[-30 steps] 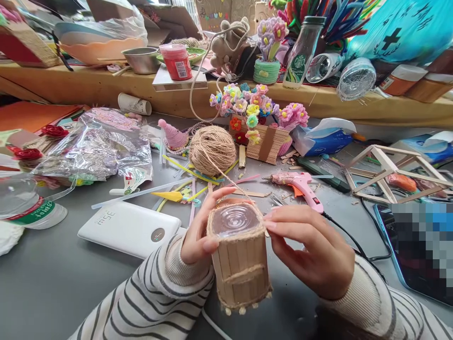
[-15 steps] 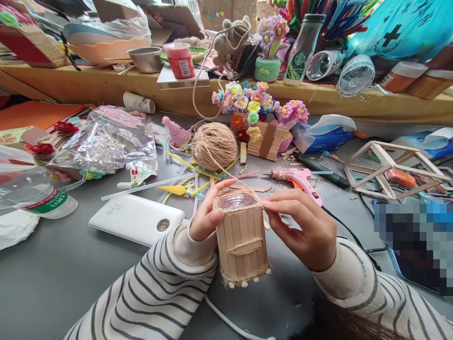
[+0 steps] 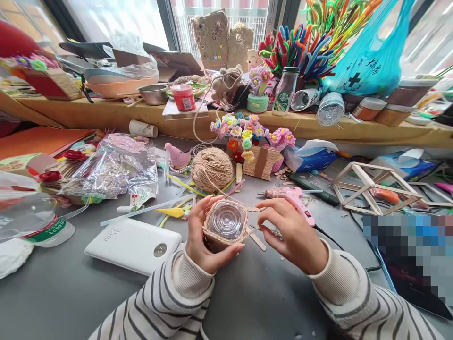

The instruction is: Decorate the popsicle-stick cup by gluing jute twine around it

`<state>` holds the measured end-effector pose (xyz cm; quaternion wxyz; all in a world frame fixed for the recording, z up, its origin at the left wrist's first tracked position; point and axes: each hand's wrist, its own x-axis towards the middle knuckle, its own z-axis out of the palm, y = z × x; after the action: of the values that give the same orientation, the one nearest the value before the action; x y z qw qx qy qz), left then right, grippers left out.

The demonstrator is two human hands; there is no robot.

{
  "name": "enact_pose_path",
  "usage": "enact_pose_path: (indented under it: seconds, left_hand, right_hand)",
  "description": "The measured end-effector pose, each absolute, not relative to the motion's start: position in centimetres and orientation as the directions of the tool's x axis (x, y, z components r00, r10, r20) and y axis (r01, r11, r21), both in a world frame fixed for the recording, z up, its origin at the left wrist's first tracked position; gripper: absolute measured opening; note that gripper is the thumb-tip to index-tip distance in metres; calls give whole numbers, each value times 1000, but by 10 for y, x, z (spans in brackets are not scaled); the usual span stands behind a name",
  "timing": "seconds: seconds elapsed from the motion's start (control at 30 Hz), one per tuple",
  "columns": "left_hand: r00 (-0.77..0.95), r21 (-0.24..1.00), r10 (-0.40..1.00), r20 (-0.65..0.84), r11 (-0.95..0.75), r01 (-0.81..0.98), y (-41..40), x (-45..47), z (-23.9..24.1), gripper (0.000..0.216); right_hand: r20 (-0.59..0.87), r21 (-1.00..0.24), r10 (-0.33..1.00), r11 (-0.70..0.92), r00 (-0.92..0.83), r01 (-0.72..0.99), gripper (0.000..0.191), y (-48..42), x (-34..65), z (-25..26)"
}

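Note:
My left hand (image 3: 200,238) is wrapped round a small pot (image 3: 225,225) clad in wooden sticks, its clear plastic bottom turned up toward me and ringed with jute twine. A strand of twine runs from the pot back to the twine ball (image 3: 211,168) behind it. My right hand (image 3: 288,231) hovers just right of the pot, its fingers pinched together on the twine strand at the rim. Both sleeves are striped. A loose wooden stick (image 3: 257,240) lies under my right fingers.
A pink glue gun (image 3: 296,201) with its black cord lies behind my right hand. A white power bank (image 3: 133,244) sits at the left, a crinkled plastic bag (image 3: 113,167) beyond it. A wooden stick frame (image 3: 371,187) stands at the right. Pipe-cleaner flowers (image 3: 249,134) and a cluttered wooden shelf (image 3: 106,113) fill the back.
The pot has tipped so its clear bottom faces me instead of its side. My head has lifted, showing the window. My right hand has drawn slightly away to the right.

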<state>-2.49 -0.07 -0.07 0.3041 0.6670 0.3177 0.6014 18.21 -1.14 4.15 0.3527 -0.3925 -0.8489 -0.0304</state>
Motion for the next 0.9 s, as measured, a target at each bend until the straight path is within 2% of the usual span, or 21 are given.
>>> enact_pose_path:
  seconds: [0.1, 0.23, 0.4, 0.57, 0.67, 0.77, 0.83, 0.9]
  left_hand:
    - [137, 781, 782, 609, -620, 71, 2, -27, -3, 90]
    - [60, 811, 809, 584, -584, -28, 2, -24, -5, 98]
    - [95, 859, 855, 510, -502, -103, 2, -25, -5, 101]
    - [194, 900, 879, 435, -424, -95, 7, -32, -4, 95]
    - [121, 876, 868, 481, -470, -110, 11, -33, -5, 92]
    - [-4, 836, 841, 541, -538, -110, 13, -32, -6, 90]
    - [-43, 823, 827, 561, -562, -75, 14, -33, -6, 92]
    - [-44, 803, 803, 595, -596, -23, 14, -33, -4, 92]
  right_hand:
    - [499, -228, 659, 727, -563, 648, 10, -9, 190, 44]
    - [383, -300, 688, 724, -617, 621, 8, -7, 204, 53]
    - [301, -457, 713, 691, -634, 560, 12, 1, 220, 64]
    - [247, -627, 720, 629, -649, 459, 16, 7, 232, 68]
    - [278, -767, 786, 528, -553, 365, 30, 10, 238, 70]
    - [273, -789, 884, 431, -379, 438, 56, 14, 245, 71]
    - [251, -742, 922, 380, -296, 552, 54, 18, 251, 69]
    - [229, -667, 949, 316, -218, 675, 42, 22, 257, 62]
